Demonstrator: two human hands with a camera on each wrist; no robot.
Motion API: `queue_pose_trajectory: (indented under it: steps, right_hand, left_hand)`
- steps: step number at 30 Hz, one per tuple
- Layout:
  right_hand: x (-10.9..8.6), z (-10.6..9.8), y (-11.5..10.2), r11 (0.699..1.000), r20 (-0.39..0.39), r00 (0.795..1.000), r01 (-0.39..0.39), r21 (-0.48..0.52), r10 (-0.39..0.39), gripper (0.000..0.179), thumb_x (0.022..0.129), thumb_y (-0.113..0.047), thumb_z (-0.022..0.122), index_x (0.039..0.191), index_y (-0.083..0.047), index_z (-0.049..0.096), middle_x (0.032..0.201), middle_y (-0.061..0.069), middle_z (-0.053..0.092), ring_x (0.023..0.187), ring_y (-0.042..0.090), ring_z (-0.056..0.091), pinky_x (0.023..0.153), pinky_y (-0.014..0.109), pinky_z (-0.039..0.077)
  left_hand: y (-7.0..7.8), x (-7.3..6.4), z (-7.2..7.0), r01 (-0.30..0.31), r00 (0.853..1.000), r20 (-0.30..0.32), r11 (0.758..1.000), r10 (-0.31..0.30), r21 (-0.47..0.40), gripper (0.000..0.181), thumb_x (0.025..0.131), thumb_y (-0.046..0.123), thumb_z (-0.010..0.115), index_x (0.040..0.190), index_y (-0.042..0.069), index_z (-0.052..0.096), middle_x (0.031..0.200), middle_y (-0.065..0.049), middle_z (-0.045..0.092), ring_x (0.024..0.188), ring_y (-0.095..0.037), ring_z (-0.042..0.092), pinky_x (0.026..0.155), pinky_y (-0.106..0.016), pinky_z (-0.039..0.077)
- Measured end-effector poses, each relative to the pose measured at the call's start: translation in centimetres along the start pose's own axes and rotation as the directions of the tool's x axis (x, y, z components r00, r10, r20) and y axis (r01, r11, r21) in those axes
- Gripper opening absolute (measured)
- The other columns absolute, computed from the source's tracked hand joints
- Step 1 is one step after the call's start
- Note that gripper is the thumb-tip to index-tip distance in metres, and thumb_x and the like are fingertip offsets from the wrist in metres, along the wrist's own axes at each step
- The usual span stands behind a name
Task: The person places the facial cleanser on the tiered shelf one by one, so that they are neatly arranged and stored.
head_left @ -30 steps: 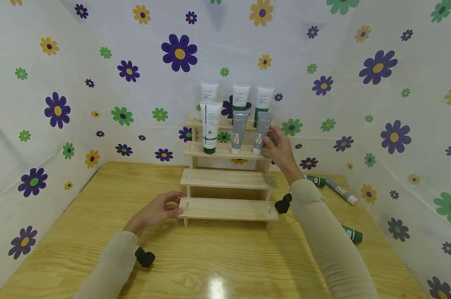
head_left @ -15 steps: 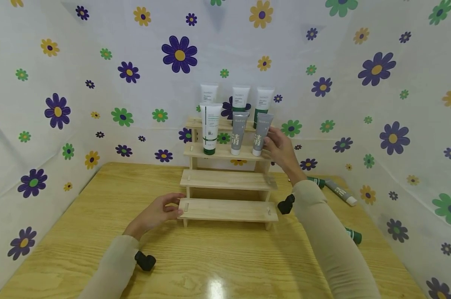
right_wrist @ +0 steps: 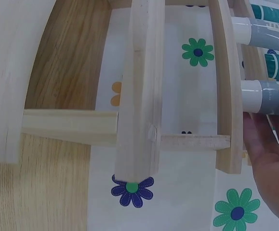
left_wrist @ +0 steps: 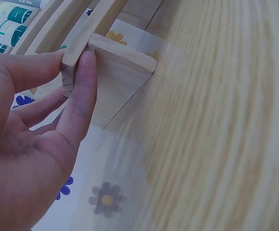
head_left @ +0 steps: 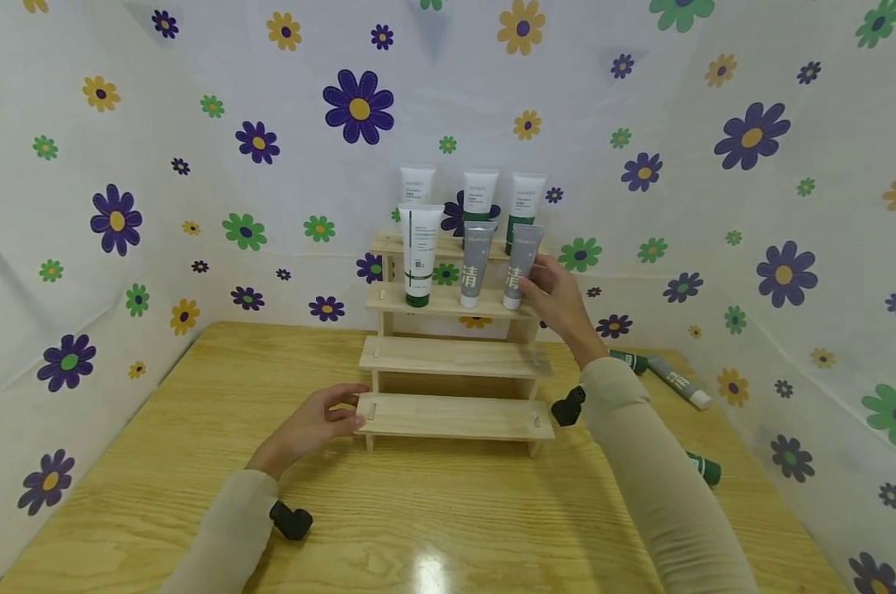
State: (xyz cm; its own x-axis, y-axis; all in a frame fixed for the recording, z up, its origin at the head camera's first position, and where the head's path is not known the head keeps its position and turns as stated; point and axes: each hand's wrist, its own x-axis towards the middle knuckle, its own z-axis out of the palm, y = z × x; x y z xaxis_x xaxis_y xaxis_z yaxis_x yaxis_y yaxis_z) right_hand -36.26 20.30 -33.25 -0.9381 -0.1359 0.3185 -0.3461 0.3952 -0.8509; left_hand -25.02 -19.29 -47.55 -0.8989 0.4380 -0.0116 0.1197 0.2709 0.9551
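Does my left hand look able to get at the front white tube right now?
Probably yes, if your left hand lets go of the bottom shelf: nothing stands in front of the front white tube, and its left side looks free.

Head view | white flowered sheet [head_left: 448,82], 9 through 12 to 3 o'clock | wood-grained table [head_left: 418,495], toward 6 | white glare [head_left: 429,571] at 6 | large purple flower [head_left: 359,107] at 11

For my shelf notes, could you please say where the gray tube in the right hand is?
In the head view, the held tube is at the right end of the second-highest shelf, right of another gray tube.
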Motion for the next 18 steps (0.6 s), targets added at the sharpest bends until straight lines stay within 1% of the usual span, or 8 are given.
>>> queue_pose_trajectory:
  steps: [3,6,9,11,14,16,18]
  right_hand:
    - [-0.5,-0.4,-0.1,1.0,0.019,1.0,-0.008,-0.027,0.008,0.056,0.106,-0.017,0.058,0.158,-0.011,0.037,0.155,0.023,0.05,0.143,0.04,0.05,0.12,0.054,0.04]
    - [-1.6,-1.4,-0.2,0.997,0.034,0.999,-0.01,-0.07,0.013,0.061,0.107,-0.023,0.059,0.161,-0.014,0.032,0.154,0.023,0.052,0.139,0.043,0.053,0.117,0.057,0.042]
    - [-3.0,-2.9,-0.2,0.995,0.05,0.998,0.031,-0.1,-0.026,0.061,0.106,-0.022,0.059,0.16,-0.009,0.032,0.149,0.027,0.054,0.132,0.047,0.057,0.113,0.061,0.044]
    - [-4.1,-4.1,-0.2,0.988,0.065,0.997,0.055,-0.143,-0.046,0.059,0.106,-0.02,0.059,0.158,-0.006,0.035,0.146,0.029,0.056,0.128,0.049,0.059,0.109,0.063,0.046]
    - [-5.9,-6.0,-0.4,0.965,0.105,0.992,0.094,-0.246,-0.07,0.051,0.105,-0.018,0.06,0.152,-0.002,0.045,0.142,0.03,0.059,0.122,0.049,0.063,0.102,0.064,0.05]
    - [-7.1,-7.2,-0.5,0.939,0.146,0.987,0.108,-0.328,-0.062,0.046,0.105,-0.018,0.06,0.146,0.001,0.05,0.139,0.03,0.061,0.118,0.049,0.065,0.098,0.064,0.053]
    - [-8.1,-8.3,-0.6,0.906,0.181,0.983,0.112,-0.407,-0.04,0.042,0.105,-0.018,0.06,0.14,0.003,0.056,0.135,0.03,0.063,0.114,0.048,0.066,0.095,0.062,0.054]
  left_hand:
    - [-0.1,0.0,0.0,0.001,1.0,-0.003,1.0,-0.001,-0.016,0.064,0.102,0.019,0.066,0.156,0.001,0.037,0.149,-0.028,0.046,0.126,-0.033,0.062,0.095,-0.032,0.06]
    - [-0.1,-0.1,0.2,0.012,1.0,-0.012,1.0,-0.012,-0.026,0.065,0.102,0.02,0.067,0.156,0.002,0.037,0.149,-0.028,0.046,0.127,-0.033,0.061,0.095,-0.032,0.06]
    - [-0.1,-0.1,0.2,0.021,0.999,-0.024,1.0,-0.022,-0.02,0.064,0.102,0.02,0.067,0.157,0.003,0.037,0.149,-0.027,0.045,0.128,-0.033,0.061,0.096,-0.033,0.059]
    - [0.0,-0.2,0.2,0.02,0.999,-0.03,1.0,-0.021,-0.014,0.064,0.102,0.02,0.066,0.157,0.003,0.037,0.15,-0.026,0.045,0.129,-0.034,0.061,0.096,-0.033,0.059]
    - [0.1,-0.2,0.2,0.015,0.999,-0.037,1.0,-0.015,-0.013,0.063,0.103,0.018,0.065,0.157,0.002,0.037,0.15,-0.027,0.045,0.129,-0.036,0.06,0.096,-0.032,0.059]
    - [0.1,-0.3,0.3,0.012,0.999,-0.04,1.0,-0.013,-0.014,0.062,0.103,0.016,0.065,0.157,0.001,0.037,0.15,-0.027,0.046,0.13,-0.037,0.06,0.095,-0.03,0.059]
    - [0.1,-0.3,0.3,0.014,0.999,-0.046,1.0,-0.015,-0.012,0.061,0.103,0.014,0.064,0.156,0.001,0.037,0.15,-0.027,0.046,0.129,-0.037,0.06,0.094,-0.029,0.06]
